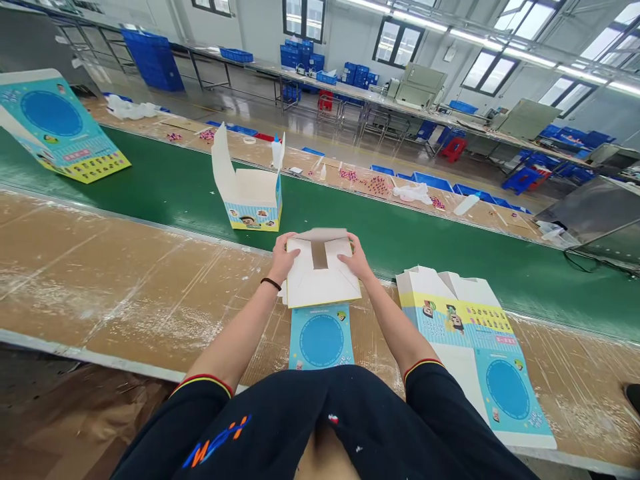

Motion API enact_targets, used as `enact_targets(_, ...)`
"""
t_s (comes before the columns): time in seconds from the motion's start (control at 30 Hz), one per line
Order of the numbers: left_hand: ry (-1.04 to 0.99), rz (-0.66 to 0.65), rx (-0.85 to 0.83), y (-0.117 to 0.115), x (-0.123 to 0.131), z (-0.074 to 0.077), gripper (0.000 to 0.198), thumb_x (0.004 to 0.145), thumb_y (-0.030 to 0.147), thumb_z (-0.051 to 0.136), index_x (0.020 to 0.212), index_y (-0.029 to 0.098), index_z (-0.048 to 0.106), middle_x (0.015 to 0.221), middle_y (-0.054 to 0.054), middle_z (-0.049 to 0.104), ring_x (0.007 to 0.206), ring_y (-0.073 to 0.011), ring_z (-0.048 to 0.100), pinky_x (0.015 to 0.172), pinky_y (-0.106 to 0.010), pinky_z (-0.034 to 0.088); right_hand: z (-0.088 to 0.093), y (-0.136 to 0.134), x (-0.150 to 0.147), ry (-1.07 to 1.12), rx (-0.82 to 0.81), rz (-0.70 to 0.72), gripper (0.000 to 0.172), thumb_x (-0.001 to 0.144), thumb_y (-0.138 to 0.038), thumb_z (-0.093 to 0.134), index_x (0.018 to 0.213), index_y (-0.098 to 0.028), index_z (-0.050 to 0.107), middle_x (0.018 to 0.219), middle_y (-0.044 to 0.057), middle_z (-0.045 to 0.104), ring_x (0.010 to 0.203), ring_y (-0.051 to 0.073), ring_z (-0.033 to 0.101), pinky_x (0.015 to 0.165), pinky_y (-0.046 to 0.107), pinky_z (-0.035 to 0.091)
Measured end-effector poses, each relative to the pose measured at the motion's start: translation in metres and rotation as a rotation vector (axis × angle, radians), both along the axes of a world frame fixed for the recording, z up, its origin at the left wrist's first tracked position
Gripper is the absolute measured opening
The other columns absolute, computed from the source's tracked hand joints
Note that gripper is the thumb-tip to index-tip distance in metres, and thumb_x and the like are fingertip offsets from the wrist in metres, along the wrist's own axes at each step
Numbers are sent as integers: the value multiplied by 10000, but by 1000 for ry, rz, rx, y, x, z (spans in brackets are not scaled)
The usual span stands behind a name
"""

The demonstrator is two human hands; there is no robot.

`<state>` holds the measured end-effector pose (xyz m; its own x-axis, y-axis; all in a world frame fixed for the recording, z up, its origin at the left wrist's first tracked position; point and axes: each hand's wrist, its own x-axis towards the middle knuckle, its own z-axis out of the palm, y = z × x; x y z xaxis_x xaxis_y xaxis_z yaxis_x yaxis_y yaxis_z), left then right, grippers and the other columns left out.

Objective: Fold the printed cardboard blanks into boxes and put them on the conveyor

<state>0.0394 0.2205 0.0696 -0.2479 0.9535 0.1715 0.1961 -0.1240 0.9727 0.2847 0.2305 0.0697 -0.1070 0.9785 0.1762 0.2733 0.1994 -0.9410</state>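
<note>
The left hand (284,257) and the right hand (357,257) were both clamped on a half-folded carton (320,283), one on each side of its far end, with the fingers curled over the edge of the white flaps. A black wristband (271,283) sat on the left wrist. The carton lay on the brown counter (125,287) straight in front of the person, its white flaps turned up and its blue printed face (320,340) pointing back toward the body. Just beside it on the right lay a stack of flat cartons (480,340) with the same print. Beyond the hands ran a green conveyor belt (165,187), and on it, near the carton, stood an open box (253,193) with its lid flap raised. Well apart at the far left, a large flat printed carton (60,127) rested tilted on the belt. Blue crates (153,60) stood in the background.
</note>
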Motion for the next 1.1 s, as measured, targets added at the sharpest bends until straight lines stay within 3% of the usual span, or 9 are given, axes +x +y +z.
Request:
enact_targets(0.13, 37, -7, 46, -1, 0, 5, 161, 680, 167, 552, 678, 237, 697, 1128, -49, 596, 1205, -270, 578, 1121, -448, 437, 1, 4, -4, -38, 61, -17, 161, 771, -288, 520, 824, -242, 664, 1312, 71, 683, 1315, 286, 544, 1162, 478, 379)
enact_targets(0.2, 62, -26, 44, -4, 3, 7, 141, 692, 178, 564, 615, 232, 670, 1157, -54, 598, 1234, -284, 562, 1154, -471, 404, 3, 4, -4, -54, 47, -6, 200, 814, -309, 488, 712, -243, 648, 1252, 66, 714, 1345, 294, 526, 1208, 489, 310)
enact_targets(0.3, 178, -85, 28, -7, 8, 10, 85, 644, 223, 722, 714, 233, 675, 1318, -76, 562, 1357, -346, 462, 1205, -519, 335, 9, 4, -3, -150, 17, 50, 303, 776, -377, 628, 1039, -254, 718, 1442, 70, 607, 1429, 311, 451, 1238, 504, 267)
enact_targets(0.4, 398, -146, -10, -7, 12, 11, 556, 530, 282, 890, 1029, 239, 650, 1471, -130, 466, 1442, -404, 348, 1229, -565, 277, 18, 2, -6, -387, -56, 108, 914, 695, -417, 774, 1529, -274, 428, 1676, 90, 292, 1540, 327, 273, 1255, 531, 243)
enact_targets(0.47, 505, -165, -35, -6, 14, 10, 811, 496, 334, 936, 1212, 231, 570, 1511, -169, 424, 1448, -426, 331, 1223, -586, 274, 23, 2, -12, -523, -119, 94, 1069, 695, -412, 803, 1614, -295, 270, 1711, 92, 164, 1519, 380, 296, 1226, 583, 292)
enact_targets(0.7, 686, -183, -22, -6, 14, 4, 972, 460, 252, 952, 1326, 225, 511, 1554, -214, 396, 1435, -492, 334, 1217, -656, 222, 25, 7, -31, -672, -159, 14, 1069, 642, -384, 897, 1567, -368, 362, 1654, 95, 225, 1350, 473, 460, 1118, 675, 401)
enact_targets(0.8, 590, -194, -22, -5, 11, 6, 911, 554, 315, 903, 1362, 190, 502, 1531, -217, 419, 1471, -453, 330, 1254, -595, 205, 22, 9, -22, -597, -140, 59, 1035, 644, -427, 874, 1552, -355, 383, 1648, 89, 234, 1426, 449, 381, 1173, 667, 340)
enact_targets(0.93, 367, -90, -67, -8, 12, 6, 946, 720, 447, 792, 1503, 159, 347, 1620, -231, 294, 1554, -383, 234, 1275, -539, 201, 14, 9, -11, -368, -167, -11, 1032, 778, -562, 734, 1619, -270, 211, 1663, 142, 201, 1565, 329, 181, 1268, 559, 210)
enact_targets(1.1, 272, -47, -115, -15, 7, 1, 968, 723, 448, 793, 1524, 188, 314, 1626, -233, 331, 1559, -393, 235, 1262, -571, 232, 9, -3, -21, -247, -176, -115, 1095, 806, -597, 702, 1642, -262, 79, 1685, 144, 169, 1595, 279, 97, 1287, 506, 170)
